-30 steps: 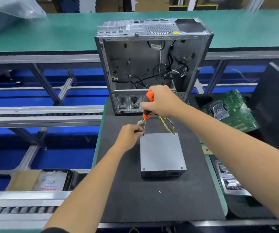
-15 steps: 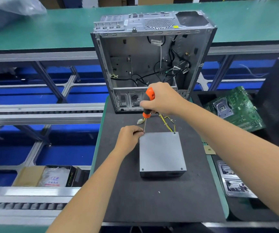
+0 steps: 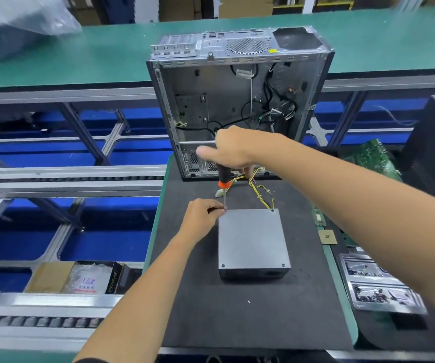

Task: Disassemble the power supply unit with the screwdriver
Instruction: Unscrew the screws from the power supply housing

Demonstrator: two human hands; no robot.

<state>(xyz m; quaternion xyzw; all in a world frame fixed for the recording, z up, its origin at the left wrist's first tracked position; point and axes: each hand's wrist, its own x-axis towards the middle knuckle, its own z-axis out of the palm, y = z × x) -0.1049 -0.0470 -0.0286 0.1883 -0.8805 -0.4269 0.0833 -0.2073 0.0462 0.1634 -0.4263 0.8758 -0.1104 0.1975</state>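
Green factory benches and blue racking frame the black work mat (image 3: 250,318) where we see the grey power supply unit (image 3: 253,239) lying flat, its bundle of yellow and black wires (image 3: 259,187) trailing away from its far edge. Behind it, at the mat's far end, stands an opened computer case (image 3: 237,100), upright and stripped, loose cables hanging inside. Above the unit's far-left corner, the right hand (image 3: 233,149) is closed around the top of the screwdriver (image 3: 223,176), whose black-and-orange handle points down and whose thin shaft meets that corner; the thumb sticks out to the left, blurred. The left hand (image 3: 200,218) rests on the mat against the same corner, fingertips pinched at the shaft's tip, though we cannot tell whether they hold the shaft or a screw. Three other screws show on the unit's top at its remaining corners. To the right of the mat lie a green circuit board (image 3: 373,158), a small square chip (image 3: 327,237) and a clear plastic tray (image 3: 378,284). Lower left sits a cardboard box (image 3: 51,277) with bagged parts
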